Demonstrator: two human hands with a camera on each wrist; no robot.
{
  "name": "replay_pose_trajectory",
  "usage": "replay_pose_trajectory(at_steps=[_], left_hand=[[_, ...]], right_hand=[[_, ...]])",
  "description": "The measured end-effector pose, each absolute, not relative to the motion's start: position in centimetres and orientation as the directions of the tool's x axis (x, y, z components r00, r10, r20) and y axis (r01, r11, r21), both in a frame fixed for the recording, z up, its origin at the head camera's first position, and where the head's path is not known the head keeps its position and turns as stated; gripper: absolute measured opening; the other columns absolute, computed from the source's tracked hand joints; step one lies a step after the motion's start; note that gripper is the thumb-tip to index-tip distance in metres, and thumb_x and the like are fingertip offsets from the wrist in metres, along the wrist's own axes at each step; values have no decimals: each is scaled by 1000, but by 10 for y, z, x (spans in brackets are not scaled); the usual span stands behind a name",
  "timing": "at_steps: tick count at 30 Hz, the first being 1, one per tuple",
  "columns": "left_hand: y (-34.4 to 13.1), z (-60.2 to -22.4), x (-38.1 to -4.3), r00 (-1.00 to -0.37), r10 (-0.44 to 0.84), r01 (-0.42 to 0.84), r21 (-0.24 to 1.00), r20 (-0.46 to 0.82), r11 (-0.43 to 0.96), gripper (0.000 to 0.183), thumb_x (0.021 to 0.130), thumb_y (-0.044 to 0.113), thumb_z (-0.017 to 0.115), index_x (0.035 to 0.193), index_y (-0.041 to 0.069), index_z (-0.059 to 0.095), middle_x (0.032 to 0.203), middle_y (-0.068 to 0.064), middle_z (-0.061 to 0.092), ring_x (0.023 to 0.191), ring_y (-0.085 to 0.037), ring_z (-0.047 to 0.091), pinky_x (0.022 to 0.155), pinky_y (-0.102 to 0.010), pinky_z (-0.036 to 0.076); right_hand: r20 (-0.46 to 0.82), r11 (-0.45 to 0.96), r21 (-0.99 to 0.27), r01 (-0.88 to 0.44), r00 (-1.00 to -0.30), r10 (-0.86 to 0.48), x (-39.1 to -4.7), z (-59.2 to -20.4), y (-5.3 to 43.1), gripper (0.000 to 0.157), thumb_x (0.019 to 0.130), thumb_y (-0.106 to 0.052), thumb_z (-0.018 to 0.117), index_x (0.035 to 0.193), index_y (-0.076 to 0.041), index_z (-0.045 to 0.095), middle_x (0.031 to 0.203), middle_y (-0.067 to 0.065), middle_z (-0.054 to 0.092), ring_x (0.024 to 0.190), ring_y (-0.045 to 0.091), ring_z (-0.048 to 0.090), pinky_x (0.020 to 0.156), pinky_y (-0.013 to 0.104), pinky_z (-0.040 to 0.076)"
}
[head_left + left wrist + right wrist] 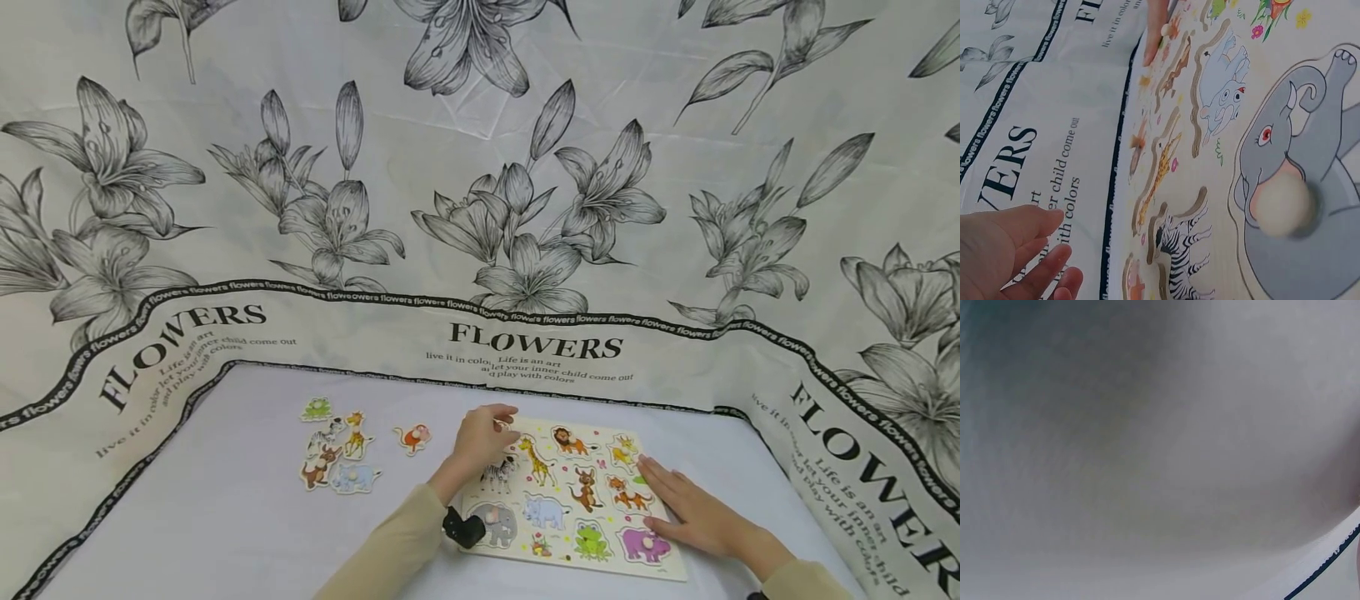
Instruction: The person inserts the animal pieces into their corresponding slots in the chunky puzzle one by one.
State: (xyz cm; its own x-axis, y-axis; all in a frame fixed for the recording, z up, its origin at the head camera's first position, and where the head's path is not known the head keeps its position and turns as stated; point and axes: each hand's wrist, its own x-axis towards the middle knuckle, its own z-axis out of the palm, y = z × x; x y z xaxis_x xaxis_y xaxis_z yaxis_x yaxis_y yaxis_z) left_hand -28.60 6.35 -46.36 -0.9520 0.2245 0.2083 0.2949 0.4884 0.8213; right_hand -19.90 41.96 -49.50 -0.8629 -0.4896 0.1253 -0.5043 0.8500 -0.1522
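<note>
A wooden animal puzzle board (592,563) lies on the white table. My left hand (480,440) hovers over its upper left corner, above the printed zebra (1185,262), with loosely bent fingers and nothing between them. At the board's right edge, my right hand (697,512) rests with its fingers extended, the thumb beside the purple hippo piece (643,546). The elephant piece (1310,156), with a round wooden knob, sits in its recess at the near left. A lion piece (572,442) is set at the top. Giraffe, kangaroo, rhino and frog recesses show their printed pictures. A blurred surface fills most of the right wrist view.
Left of the board lie a loose monkey piece (413,437) and a cluster of frog (317,407), zebra (324,435), giraffe (356,435), kangaroo (321,467) and blue rhino (356,477) pieces. A flower-printed cloth (360,337) stands up behind the table and along its sides.
</note>
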Motion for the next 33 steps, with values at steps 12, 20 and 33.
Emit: replay_pose_trajectory(at_steps=[12,20,33], left_hand=[[26,-458,-285,-955,204,286,856,216,431,41,82,15,75,121,5,65,107,-12,71,82,-16,59,65,-23,45],[3,-459,-285,-966,172,251,864,193,437,41,81,11,75,120,4,65,108,-13,71,85,-20,61,65,-25,46],[-32,-469,-285,-977,134,211,850,167,483,41,81,10,74,121,7,65,110,-12,70,85,-17,59,69,-26,47]], right_hand=[[98,857,-172,-486,-874,-476,-200,-496,420,76,92,-47,56,148,-1,32,151,23,33,132,-23,-11,103,-1,-12],[108,854,-166,-492,-870,-481,-201,-496,420,76,92,-47,57,147,-1,32,151,23,34,133,-23,-11,103,0,-11],[111,853,-158,-498,-867,-486,-200,-494,419,76,92,-47,57,147,-1,34,150,23,35,132,-23,-11,103,-1,-11]])
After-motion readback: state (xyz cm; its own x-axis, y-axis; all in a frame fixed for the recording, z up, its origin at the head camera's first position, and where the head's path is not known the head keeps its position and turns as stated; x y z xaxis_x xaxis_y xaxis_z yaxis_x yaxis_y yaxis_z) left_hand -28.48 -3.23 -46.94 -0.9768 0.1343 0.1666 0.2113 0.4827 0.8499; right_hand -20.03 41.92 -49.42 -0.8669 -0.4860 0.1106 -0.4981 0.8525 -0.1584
